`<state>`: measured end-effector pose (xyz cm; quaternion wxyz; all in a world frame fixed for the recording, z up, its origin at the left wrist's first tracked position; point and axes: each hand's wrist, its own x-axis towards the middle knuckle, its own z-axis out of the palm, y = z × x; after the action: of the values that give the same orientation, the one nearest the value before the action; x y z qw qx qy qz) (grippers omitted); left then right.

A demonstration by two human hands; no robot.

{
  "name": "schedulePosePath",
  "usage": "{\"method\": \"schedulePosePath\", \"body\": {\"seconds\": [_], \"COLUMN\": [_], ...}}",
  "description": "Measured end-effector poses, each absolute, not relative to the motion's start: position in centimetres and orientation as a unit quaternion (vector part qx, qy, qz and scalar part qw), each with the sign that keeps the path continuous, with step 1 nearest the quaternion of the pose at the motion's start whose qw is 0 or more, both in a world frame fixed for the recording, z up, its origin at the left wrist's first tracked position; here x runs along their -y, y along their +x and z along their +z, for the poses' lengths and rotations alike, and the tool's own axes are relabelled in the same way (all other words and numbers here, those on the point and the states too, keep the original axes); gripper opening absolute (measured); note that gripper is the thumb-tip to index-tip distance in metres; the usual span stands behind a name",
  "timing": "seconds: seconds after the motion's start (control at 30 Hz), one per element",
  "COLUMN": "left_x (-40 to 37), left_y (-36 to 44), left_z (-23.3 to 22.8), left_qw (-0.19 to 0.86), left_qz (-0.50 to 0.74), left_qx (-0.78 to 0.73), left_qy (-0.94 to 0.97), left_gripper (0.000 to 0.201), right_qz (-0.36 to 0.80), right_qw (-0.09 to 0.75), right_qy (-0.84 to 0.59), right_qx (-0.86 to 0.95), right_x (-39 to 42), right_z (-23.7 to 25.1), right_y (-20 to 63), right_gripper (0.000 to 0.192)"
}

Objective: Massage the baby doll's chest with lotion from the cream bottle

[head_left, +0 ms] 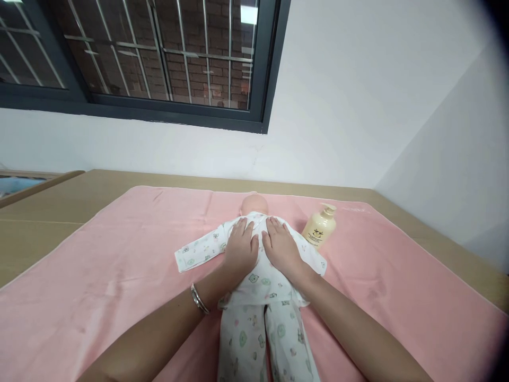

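A baby doll (pixel 255 203) in white printed pyjamas (pixel 262 313) lies on a pink towel (pixel 111 276), its head pointing away from me. My left hand (pixel 239 245) rests flat on the left side of the doll's upper body, fingers spread, holding nothing. A silver bracelet (pixel 198 299) circles that wrist. Beside it, my right hand (pixel 280 246) presses flat on the right side of the upper body, also holding nothing. The doll's sleeves spread out to both sides.
A cream pump bottle (pixel 319 226) stands on the towel just right of the doll's shoulder. The towel covers a tan table (pixel 47 212) set against a white wall. A dark-framed barred window (pixel 159 58) is above.
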<state>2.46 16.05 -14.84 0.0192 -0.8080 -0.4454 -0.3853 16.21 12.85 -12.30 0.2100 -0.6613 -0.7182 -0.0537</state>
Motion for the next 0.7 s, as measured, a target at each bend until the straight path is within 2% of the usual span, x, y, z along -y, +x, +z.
{"method": "schedulePosePath", "body": {"seconds": [0.13, 0.27, 0.4, 0.53, 0.7], "left_x": [-15.9, -16.0, -16.4, -15.6, -12.8], "left_y": [2.3, 2.1, 2.1, 2.5, 3.4], "left_z": [-14.3, -13.7, -13.7, -13.9, -13.8], "left_qw": [0.003, 0.006, 0.001, 0.065, 0.123], "left_qz": [-0.384, -0.355, -0.314, -0.299, -0.232], "left_qx": [0.457, 0.463, 0.454, 0.462, 0.49], "left_qy": [-0.803, -0.812, -0.834, -0.833, -0.831], "left_gripper": [0.044, 0.053, 0.051, 0.047, 0.044], "right_qz": [-0.15, -0.162, -0.085, 0.044, 0.113], "right_qw": [0.174, 0.177, 0.236, 0.286, 0.294], "right_qy": [-0.654, -0.659, -0.65, -0.627, -0.62], "right_qx": [0.721, 0.713, 0.718, 0.723, 0.718], "right_x": [-11.3, -10.1, -10.6, -12.6, -15.0], "right_z": [-11.9, -11.6, -11.9, -12.7, -13.1], "right_y": [15.1, 14.3, 14.4, 15.7, 17.6], "right_gripper": [0.047, 0.044, 0.048, 0.055, 0.059]}}
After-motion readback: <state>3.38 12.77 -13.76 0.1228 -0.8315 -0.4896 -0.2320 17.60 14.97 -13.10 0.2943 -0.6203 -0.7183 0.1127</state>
